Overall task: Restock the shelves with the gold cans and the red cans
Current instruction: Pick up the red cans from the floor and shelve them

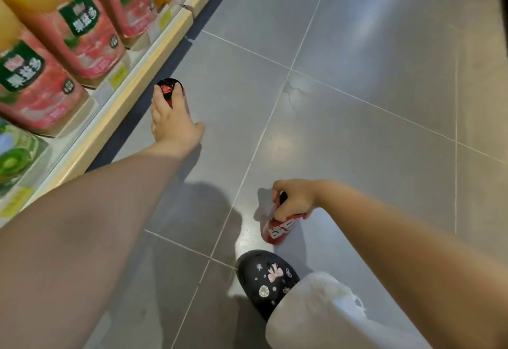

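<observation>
My left hand (171,120) grips a red can (171,90) from above, its dark top showing past my fingers, close to the shelf edge (143,73) and above the floor. My right hand (295,200) holds a second red can (277,229) by its upper end; the can hangs tilted, its white lettering facing up, just above the grey tiles near my shoe. No gold can is in view.
Large juice bottles (82,32) with pink and green labels fill the shelf at left, behind a pale wooden rail with price tags. My black decorated shoe (268,280) and a white trouser leg (316,315) stand at bottom centre. Grey floor tiles (371,87) stretch to the right.
</observation>
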The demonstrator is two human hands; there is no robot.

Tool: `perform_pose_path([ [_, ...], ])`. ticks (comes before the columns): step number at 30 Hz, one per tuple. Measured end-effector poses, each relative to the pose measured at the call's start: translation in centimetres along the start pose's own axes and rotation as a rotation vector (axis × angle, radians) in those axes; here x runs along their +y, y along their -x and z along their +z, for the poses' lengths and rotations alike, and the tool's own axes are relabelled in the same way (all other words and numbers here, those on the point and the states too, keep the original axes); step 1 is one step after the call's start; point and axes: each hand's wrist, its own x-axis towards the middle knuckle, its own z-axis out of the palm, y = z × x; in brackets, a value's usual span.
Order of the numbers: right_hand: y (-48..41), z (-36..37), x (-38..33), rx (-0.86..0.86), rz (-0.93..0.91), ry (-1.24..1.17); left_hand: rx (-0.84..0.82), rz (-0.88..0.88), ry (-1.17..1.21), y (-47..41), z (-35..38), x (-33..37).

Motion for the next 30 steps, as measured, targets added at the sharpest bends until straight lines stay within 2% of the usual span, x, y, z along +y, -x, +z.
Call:
perform_pose_path([
  [6,-2.6,-1.5,-4.9,0.254,-0.228,-0.039,-0.064,-0.002,-0.04,-1.8,-0.9,-0.9],
  [10,-4.4,-1.9,-7.8,0.393,-0.348,-0.077,-0.027,0.005,-0.045,-2.9,-1.6,-1.0],
  [13,-5.5,-2.0,-9.1,0.438,-0.372,-0.132,0.039,-0.015,-0.061,-3.3,-2.1,-0.9],
  [18,-6.5,-2.1,-10.1,0.515,-0.373,-0.134,-0.049,-0.03,0.134,-2.8,-2.3,-1.8],
  [22,-6.4,-1.9,-10.2,0.616,-0.347,-0.165,0.023,-0.09,0.284,-0.6,-3.8,-4.6],
  [25,-5.7,-1.5,-10.5,0.671,-0.376,-0.233,0.048,-0.085,0.226,1.9,-6.1,-6.3],
  [30,-3.2,-1.3,-13.9,0.707,-0.568,-0.425,0.111,-0.082,0.017,5.9,-12.5,-7.3],
])
